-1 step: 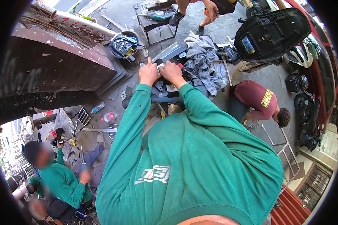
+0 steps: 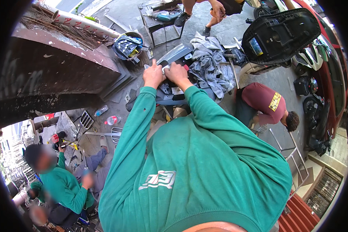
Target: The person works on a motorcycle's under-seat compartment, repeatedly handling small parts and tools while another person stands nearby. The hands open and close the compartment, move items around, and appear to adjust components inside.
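Both my arms reach out ahead over the rear of a motorcycle with dark grey body panels (image 2: pixel 205 92). My left hand (image 2: pixel 153 76) is closed round a pale metal part; only small bits of this part show beside the fingers, so its kind is unclear. Close beside it, my right hand (image 2: pixel 177 75) is closed on the same pale part or a piece joined to it. Just beyond my hands lies a smooth grey panel (image 2: pixel 180 51). A crumpled grey cloth (image 2: pixel 210 63) is draped over the motorcycle to the right of my right hand.
A bucket of tools (image 2: pixel 128 46) stands ahead on the left, by a dark wall (image 2: pixel 62 73). Plastic bottles (image 2: pixel 112 120) lie on the floor. A co-worker in green (image 2: pixel 63 185) sits at left; another in maroon (image 2: pixel 263 101) crouches at right. A motorcycle with its seat raised (image 2: pixel 282 36) stands beyond.
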`<action>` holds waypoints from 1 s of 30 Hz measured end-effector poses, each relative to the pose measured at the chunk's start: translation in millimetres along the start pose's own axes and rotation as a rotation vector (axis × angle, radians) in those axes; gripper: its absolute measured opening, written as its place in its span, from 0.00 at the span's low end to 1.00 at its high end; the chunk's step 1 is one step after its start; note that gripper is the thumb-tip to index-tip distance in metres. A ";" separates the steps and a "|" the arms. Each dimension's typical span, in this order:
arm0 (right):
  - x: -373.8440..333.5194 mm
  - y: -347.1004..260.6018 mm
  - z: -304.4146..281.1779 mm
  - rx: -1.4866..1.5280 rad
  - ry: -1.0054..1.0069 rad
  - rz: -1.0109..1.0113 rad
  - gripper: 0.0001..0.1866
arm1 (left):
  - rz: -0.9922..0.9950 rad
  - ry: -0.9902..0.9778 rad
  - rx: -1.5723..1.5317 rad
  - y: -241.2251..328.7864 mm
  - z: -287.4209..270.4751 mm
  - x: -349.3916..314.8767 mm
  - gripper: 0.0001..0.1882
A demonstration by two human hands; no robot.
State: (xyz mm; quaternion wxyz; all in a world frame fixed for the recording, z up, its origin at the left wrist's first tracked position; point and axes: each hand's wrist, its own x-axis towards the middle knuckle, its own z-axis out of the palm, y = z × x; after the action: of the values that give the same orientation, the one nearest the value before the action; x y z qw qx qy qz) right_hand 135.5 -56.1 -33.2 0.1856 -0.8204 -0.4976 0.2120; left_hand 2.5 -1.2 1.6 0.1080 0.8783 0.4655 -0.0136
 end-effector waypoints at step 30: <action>18.1 2.7 3.9 -0.164 -0.188 -0.157 0.25 | -0.024 0.182 -0.002 4.3 18.8 -5.8 0.14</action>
State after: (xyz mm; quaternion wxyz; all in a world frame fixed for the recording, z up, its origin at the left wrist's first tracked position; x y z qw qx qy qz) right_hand 143.0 -40.7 -40.8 0.0867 -0.7678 -0.5910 0.2316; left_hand 4.2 -12.1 -15.3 0.0661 0.8701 0.4840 0.0656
